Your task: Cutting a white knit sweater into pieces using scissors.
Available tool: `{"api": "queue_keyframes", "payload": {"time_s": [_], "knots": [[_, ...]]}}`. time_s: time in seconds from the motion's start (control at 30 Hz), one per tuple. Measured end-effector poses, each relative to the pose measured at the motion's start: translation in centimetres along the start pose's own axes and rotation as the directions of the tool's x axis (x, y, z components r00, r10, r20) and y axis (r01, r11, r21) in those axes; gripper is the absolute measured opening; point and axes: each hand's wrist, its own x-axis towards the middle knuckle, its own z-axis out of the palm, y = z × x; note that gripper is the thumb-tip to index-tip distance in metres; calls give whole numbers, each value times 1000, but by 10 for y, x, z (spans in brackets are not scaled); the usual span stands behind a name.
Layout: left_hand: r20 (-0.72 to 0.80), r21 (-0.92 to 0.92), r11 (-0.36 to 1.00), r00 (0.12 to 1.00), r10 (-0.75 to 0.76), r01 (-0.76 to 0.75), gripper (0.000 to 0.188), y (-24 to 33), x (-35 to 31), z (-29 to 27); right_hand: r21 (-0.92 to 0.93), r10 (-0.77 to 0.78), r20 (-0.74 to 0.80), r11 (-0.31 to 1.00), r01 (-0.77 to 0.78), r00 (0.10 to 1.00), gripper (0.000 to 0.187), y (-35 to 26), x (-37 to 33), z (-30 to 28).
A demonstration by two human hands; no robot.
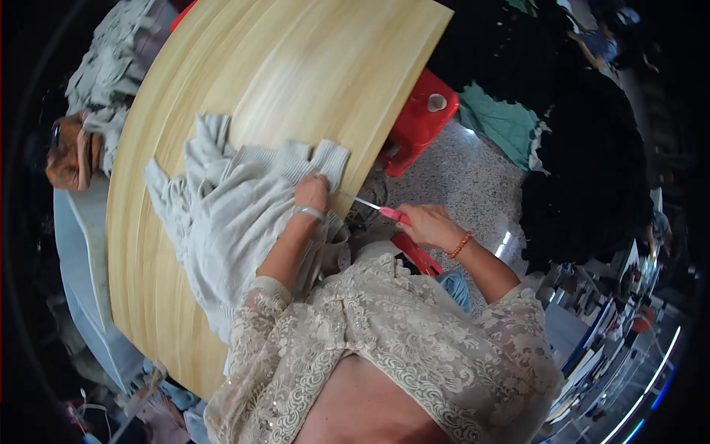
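Observation:
A light grey knitted garment (229,214) lies bunched on the wooden table, and its ribbed edge (329,159) reaches toward the table's right side. My left hand (312,194) is closed on the knit near that edge. Off the table's right edge, my right hand (430,224) grips a red-handled tool (392,214) with a thin metal shaft. The shaft points left toward my left hand; its exact kind and what its tip touches are too small to tell.
Under the curved wooden table's (310,81) right edge stands a red plastic stool (421,118) bearing a white cup-like roll (436,102). Green cloth (499,126) and a large dark heap (584,177) lie to the right. Another person (74,152) is at the far left.

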Motion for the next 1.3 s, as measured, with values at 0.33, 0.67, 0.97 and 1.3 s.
{"api": "queue_keyframes", "payload": {"time_s": [0.33,0.67,0.97,1.3], "knots": [[74,-462,886,994,83,-40,14,-15,1,-18,63,-39,-6,997,40,999,28,-4,18,21],[-246,-191,949,949,200,-249,33,-2,-45,-75,239,440,-394,897,-373,807,29,86,34,25],[-204,132,985,970,133,-107,56,-21,-110,-71,324,746,-177,660,-678,642,37,209,157,25],[-256,148,988,962,89,-52,48,-28,-105,-65,251,753,-90,650,-717,651,28,242,272,-3]]}}
